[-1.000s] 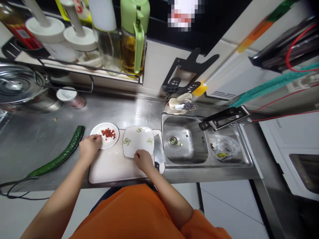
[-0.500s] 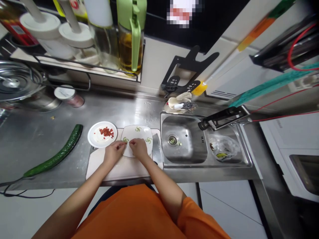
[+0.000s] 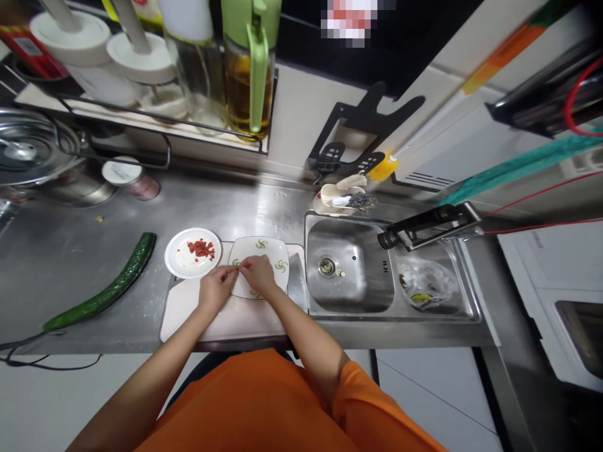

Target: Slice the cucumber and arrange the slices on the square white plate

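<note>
I log: left hand (image 3: 217,287) and right hand (image 3: 260,274), fingertips nearly meeting, any grip untellable, over the square plate (image 3: 247,248) on the cutting board (image 3: 178,304); red pieces (image 3: 201,250), round plate (image 3: 179,263) just beside, liable to scatter should the left hand clip its rim.

Orange top (image 3: 245,408), loose short sleeve (image 3: 367,402), dark lower garment (image 3: 202,366), bare hands (image 3: 217,290)

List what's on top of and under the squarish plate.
On top: green swirls; the left hand and right hand meet over it. Under: the white cutting board. Covered: plate surface behind the hands, board beneath the plate.
</note>
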`<state>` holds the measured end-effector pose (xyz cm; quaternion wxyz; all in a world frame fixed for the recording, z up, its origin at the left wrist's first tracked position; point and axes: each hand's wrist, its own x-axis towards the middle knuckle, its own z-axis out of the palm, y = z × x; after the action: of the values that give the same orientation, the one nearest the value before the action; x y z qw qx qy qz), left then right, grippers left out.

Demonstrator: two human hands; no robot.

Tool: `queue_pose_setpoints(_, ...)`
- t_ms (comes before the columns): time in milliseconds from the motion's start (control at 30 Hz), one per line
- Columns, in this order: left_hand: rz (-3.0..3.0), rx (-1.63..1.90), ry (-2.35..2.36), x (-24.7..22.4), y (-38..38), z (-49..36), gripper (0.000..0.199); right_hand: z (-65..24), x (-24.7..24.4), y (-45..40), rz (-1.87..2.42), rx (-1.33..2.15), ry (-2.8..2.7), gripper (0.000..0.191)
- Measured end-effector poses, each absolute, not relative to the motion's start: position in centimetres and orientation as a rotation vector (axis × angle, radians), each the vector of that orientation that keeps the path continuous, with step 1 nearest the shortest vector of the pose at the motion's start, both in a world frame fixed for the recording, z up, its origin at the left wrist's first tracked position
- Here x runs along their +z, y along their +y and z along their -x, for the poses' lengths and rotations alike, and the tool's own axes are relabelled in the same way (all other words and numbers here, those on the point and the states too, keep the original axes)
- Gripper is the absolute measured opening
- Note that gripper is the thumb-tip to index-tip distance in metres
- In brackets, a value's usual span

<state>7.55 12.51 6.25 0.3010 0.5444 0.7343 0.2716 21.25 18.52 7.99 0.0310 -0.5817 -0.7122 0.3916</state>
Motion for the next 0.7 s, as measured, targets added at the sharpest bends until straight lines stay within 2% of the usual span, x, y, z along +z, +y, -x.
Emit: queue_pose_setpoints(700,-1.644,0.663,2.019,5.1,12.6,-7.4,0.025,-20.5,7.9,19.0,1.819,1.082,-2.381,0.021)
